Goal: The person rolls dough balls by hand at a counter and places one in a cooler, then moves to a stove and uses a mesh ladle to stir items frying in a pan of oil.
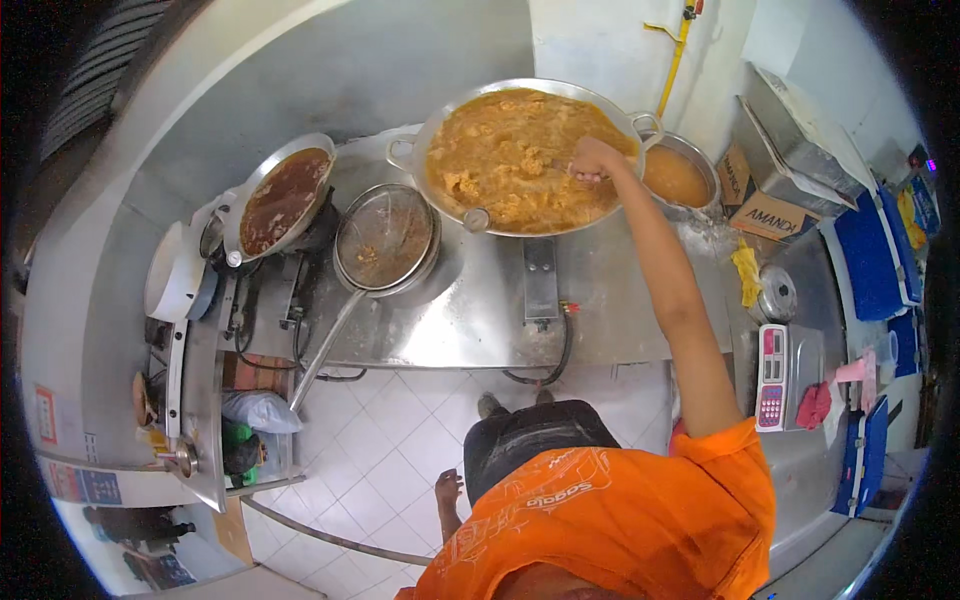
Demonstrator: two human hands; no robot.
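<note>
A large two-handled metal wok (414,180) holds bubbling yellow-brown oil with golden fried pieces (534,161) in it. Above its right side reaches my right hand (594,159), its fingers curled; something thin seems to come from them towards the pieces, too unclear to name. My left hand (448,487) hangs low beside my body, over the floor, with its fingers partly bent and nothing visible in it. A round dial thermometer (476,220) sits at the wok's front rim. Left of the wok, a long-handled wire strainer (384,236) rests on a round metal pot.
Farther left stands a wok of dark reddish oil (289,201). Right of the large wok is a pot of orange-brown liquid (676,176). A burner control box (540,279) and hose lie in front. On the right are a digital scale (772,379), a metal lid (777,292) and cardboard boxes (772,216).
</note>
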